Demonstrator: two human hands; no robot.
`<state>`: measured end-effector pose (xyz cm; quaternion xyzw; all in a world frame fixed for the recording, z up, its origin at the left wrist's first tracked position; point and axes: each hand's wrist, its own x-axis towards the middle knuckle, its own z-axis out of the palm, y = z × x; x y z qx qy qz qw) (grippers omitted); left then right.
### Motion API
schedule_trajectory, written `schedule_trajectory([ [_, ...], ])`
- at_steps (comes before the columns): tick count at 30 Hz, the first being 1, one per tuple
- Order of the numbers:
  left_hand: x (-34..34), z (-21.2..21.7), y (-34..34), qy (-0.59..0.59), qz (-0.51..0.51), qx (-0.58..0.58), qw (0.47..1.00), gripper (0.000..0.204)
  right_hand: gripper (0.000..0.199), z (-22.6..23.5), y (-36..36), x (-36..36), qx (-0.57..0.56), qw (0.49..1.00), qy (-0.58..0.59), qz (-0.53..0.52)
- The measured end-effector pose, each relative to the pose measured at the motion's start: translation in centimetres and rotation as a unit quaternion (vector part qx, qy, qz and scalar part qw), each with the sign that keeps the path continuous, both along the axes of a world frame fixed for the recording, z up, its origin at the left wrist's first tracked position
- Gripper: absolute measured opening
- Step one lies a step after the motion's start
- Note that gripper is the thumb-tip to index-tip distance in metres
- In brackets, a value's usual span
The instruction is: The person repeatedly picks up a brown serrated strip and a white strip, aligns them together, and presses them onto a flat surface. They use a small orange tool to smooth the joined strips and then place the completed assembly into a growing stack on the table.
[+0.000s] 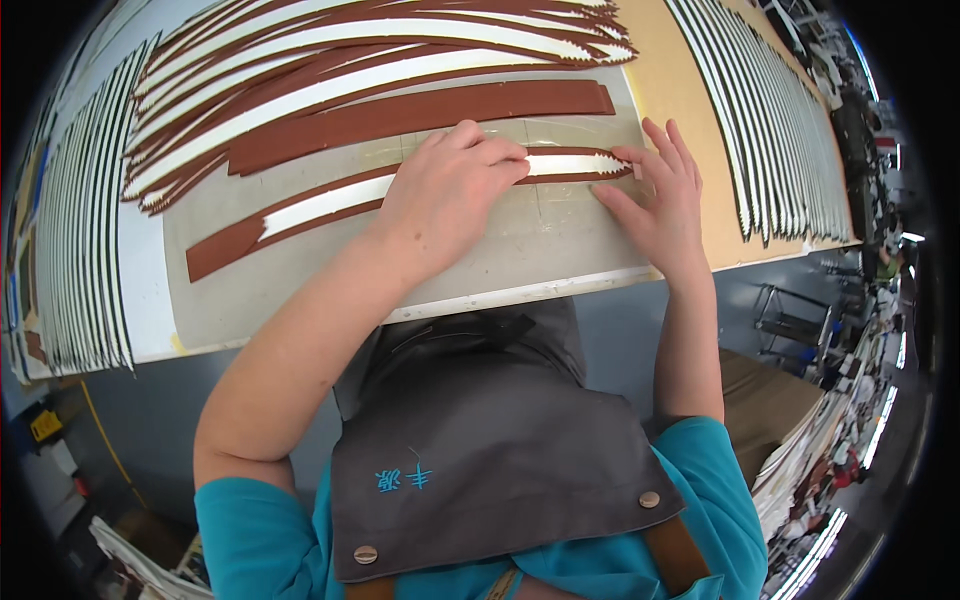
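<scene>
A long reddish-brown strip (345,201) with a white band along its middle lies slightly bowed across the grey work mat. The white band ends in toothed cuts; past its left end the brown is plain. My left hand (445,195) rests over the strip's middle, fingers bent together and gripping at its edges; its thumb is mostly hidden. At the strip's pointed right end is my right hand (660,200), fingers apart, with the index finger at the tip and the thumb just below it. A stack of plain brown strips (430,118) lies right behind.
A large pile of brown-and-white strips (360,60) covers the back of the table. Rows of dark-edged white strips lie at the left (85,220) and right (770,130). The table's front edge (520,299) runs close before me. A metal-framed cart (795,320) stands beyond at right.
</scene>
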<state>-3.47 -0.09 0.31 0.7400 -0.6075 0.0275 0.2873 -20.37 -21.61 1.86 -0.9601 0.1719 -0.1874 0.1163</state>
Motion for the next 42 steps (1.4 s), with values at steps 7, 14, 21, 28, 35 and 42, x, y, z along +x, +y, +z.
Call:
schedule_trajectory([
  [7,0.5,-0.7,0.1,0.003,-0.015,-0.028,0.999,0.033,0.036,4.9,-0.5,2.6,0.041,0.991,0.124,-0.009],
  [14,1.0,-0.8,-0.1,0.014,-0.04,-0.017,0.999,0.033,0.024,-1.5,4.7,3.2,0.361,0.908,-0.199,-0.073],
  [21,1.3,-1.4,0.0,0.019,-0.044,-0.025,0.999,0.033,0.009,-1.3,5.8,5.1,0.177,0.973,-0.138,-0.048],
  [28,1.4,-1.6,-0.3,0.025,-0.052,-0.02,0.998,0.035,0.007,-0.3,6.9,5.6,0.137,0.985,-0.1,-0.044],
  [35,1.6,-1.8,-0.5,0.042,-0.054,-0.027,0.997,0.039,0.007,0.8,7.8,5.8,0.022,0.998,-0.055,0.003],
  [42,2.2,-2.4,-0.8,0.14,-0.059,-0.063,0.986,0.022,0.015,1.4,8.2,4.6,0.001,0.999,-0.007,0.046],
])
